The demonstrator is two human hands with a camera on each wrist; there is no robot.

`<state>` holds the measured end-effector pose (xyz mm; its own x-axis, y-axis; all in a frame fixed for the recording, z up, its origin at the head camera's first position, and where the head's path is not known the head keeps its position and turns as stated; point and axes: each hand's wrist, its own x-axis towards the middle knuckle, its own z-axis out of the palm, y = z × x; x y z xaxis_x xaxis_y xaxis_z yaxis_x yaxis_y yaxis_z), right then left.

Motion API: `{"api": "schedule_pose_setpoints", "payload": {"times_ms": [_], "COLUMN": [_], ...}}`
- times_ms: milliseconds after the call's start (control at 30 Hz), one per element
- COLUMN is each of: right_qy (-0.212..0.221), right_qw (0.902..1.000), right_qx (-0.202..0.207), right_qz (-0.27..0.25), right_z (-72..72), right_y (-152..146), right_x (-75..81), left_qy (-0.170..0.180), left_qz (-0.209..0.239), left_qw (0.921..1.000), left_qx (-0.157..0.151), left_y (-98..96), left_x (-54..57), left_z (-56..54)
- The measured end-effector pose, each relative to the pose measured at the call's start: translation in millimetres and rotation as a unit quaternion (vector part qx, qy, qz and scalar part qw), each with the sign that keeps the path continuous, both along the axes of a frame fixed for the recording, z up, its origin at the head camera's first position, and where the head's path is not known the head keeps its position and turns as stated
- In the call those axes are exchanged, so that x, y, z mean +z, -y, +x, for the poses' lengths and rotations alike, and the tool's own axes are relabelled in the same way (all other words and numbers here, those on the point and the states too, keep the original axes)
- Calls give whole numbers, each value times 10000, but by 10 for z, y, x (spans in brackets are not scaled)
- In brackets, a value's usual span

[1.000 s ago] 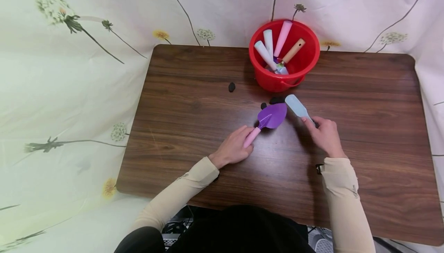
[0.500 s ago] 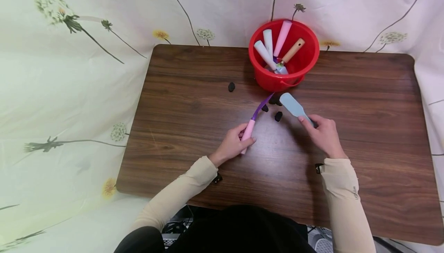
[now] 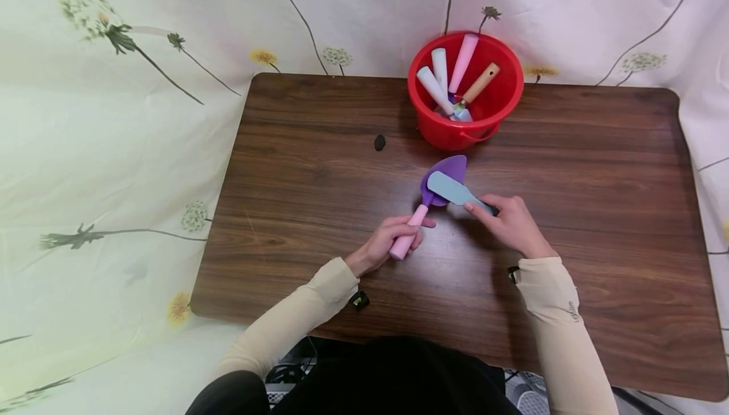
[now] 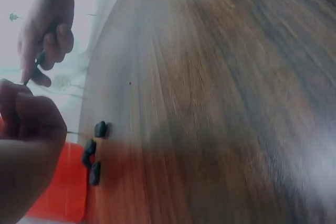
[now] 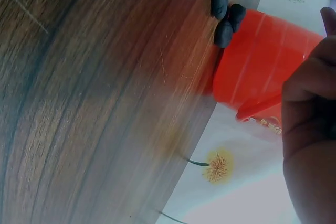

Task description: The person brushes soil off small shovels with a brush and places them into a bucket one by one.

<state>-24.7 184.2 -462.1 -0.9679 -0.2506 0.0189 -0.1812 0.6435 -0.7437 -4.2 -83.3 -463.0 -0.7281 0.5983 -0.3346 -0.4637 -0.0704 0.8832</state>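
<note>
My left hand (image 3: 393, 241) grips the pink handle of a purple trowel (image 3: 457, 167), its blade above the table in front of the bucket. The right hand (image 3: 515, 225) holds a light blue tool with a flat rounded blade (image 3: 447, 187), like a small spatula. In the head view that blade overlaps the purple one; whether they touch I cannot tell. Several dark stones lie on the table by the bucket, such as this stone (image 5: 219, 1) in the right wrist view and this stone (image 4: 100, 129) in the left wrist view. From the head, the trowel hides most of them.
A red bucket (image 3: 455, 133) stands at the table's back edge, with several handled tools inside, among them a pink handle (image 3: 464, 64) and a wooden handle (image 3: 481, 84). One dark stone (image 3: 380, 142) lies left of it. A flowered cloth (image 3: 171, 149) hangs behind the brown table (image 3: 285, 212).
The purple trowel has turned from edge-on to broadside, covering stones seen half a second ago. My right hand has moved left, bringing the light blue blade over the trowel.
</note>
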Motion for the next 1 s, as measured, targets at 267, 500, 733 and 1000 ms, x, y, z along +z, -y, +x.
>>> {"api": "schedule_pose_setpoints", "payload": {"times_ms": [267, 500, 733, 1000], "right_qy": [-179, -1189, -1199, -1195], "right_qw": [9986, 9819, 9680, 9728], "right_qx": [-449, -1448, -2130, -1934], "right_qz": [204, -295, -571, -445], "right_z": [-16, -12, 27, 64], "right_y": [-150, -303, -420, -436], "right_x": [61, 65, 48, 6], "left_qy": [-180, -65, -505, -948], "left_qz": [-40, -18, -314, -876], "left_qw": [9960, 9939, 9981, 9881], "left_qx": [-879, -1100, -166, 837], "left_y": [52, 127, 126, -73], "left_x": [53, 255, 611, 864], "left_z": [-35, -219, -618, -1067]}}
